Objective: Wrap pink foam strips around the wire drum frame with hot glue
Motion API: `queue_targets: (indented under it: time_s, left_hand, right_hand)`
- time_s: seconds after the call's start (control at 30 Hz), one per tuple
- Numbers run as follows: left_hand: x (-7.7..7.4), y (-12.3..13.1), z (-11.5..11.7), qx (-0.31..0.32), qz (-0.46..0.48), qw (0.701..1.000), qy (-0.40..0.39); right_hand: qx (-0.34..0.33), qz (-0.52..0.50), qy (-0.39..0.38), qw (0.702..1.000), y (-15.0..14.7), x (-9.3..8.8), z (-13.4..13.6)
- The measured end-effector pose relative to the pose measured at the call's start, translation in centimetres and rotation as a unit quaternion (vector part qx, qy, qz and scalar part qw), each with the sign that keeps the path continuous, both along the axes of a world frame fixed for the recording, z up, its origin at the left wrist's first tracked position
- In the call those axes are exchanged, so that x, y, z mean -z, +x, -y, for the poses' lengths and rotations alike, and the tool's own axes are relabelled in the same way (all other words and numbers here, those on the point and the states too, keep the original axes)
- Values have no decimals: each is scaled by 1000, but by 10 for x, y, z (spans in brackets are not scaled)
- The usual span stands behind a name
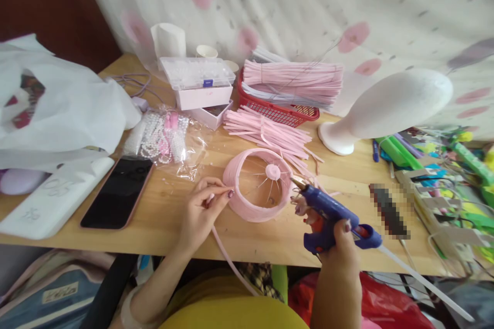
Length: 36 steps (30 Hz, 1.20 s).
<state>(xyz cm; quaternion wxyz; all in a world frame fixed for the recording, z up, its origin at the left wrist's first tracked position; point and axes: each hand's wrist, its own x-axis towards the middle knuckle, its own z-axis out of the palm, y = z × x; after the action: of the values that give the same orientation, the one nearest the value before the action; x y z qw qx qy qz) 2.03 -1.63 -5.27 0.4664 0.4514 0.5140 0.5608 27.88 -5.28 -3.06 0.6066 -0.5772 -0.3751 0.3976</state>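
Observation:
A round pink frame [247,212], wrapped in strips with thin wires running to a small pink hub, lies on the wooden table before me. At its left edge my left hand [203,211] pinches a pink pipe cleaner strip [227,259], whose tail hangs over the table's front edge. My right hand [335,239] is wrapped round a blue hot glue gun [328,211]. Its nozzle points left, close to the frame's right rim. From the gun's back a long white glue stick [428,285] sticks out. Whether the nozzle touches the frame I cannot tell.
Behind the frame lie a pink strip bundle [270,131] and a red basket [285,110] holding more bundles. A white foam head [386,108] stands at right, near a power strip [436,211]. Leftward are a bag of beads [165,136], a phone [118,193] and a white box [57,198].

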Motion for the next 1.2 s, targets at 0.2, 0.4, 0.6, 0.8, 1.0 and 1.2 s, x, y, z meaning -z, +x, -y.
queue_targets:
  time_s: [0.2,0.4,0.6,0.8,1.0,1.2]
  left_hand:
    - [-12,-1,2,113,-60,991,44]
    - [-10,-36,21,17,35,997,-72]
    - [-2,-59,24,-82,45,995,-47]
    - [14,-40,17,-60,-60,996,-28]
    - [15,-38,16,-28,-82,995,-43]
    - [15,-42,16,-14,-72,997,-39]
  right_hand:
    - [-35,82,-27,996,-7,-2,11]
    - [-77,128,-29,988,-12,-12,8]
    - [-273,332,40,902,-40,-51,0]
    - [-245,445,68,859,-59,-64,3]
    - [-233,482,43,844,-65,-59,3]
    - [-221,499,34,837,-69,-59,1]
